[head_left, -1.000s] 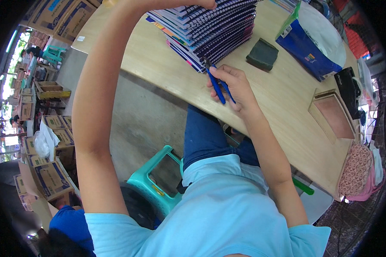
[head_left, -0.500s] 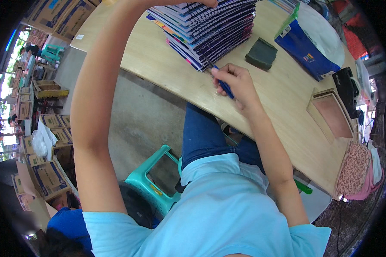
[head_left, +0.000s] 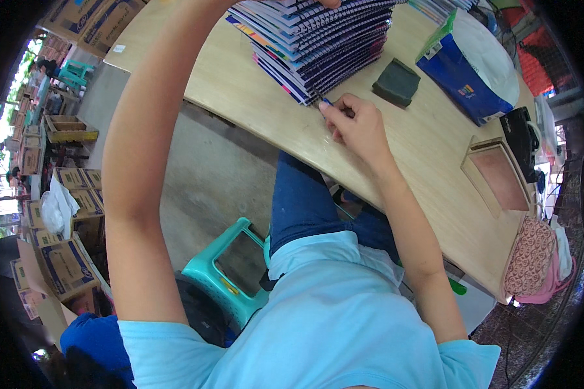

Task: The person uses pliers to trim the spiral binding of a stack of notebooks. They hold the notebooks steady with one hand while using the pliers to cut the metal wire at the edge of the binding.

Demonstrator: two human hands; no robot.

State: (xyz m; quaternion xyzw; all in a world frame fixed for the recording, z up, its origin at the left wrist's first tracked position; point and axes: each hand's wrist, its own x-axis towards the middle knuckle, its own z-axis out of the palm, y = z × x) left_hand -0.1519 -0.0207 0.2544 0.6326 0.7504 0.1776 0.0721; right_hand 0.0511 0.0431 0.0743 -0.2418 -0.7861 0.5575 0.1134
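A tall stack of spiral-bound notebooks (head_left: 344, 42) stands at the far side of the table, with dark coils facing right and coloured page edges facing me. My left hand (head_left: 331, 3) lies at the top of the stack. Most of it is cut off by the upper picture edge, so its fingers are hidden. At the stack's lower near corner, my right hand (head_left: 357, 123) is closed around a small tool with a blue handle (head_left: 326, 102). The tool's dark tip meets the coil ends of the lower notebooks; its exact kind is mostly covered by my fingers.
On the pale wooden table (head_left: 435, 175), a dark green block (head_left: 396, 83) lies right of the stack. Beyond it are a blue package (head_left: 467, 78), a wooden holder (head_left: 499, 172) and a black case (head_left: 520, 142). A teal stool (head_left: 224, 272) and cardboard boxes (head_left: 71, 266) stand left.
My right hand has turned a little around the tool, hiding more of its blue handle. The tip stays at the coil ends. The view has shifted slightly.
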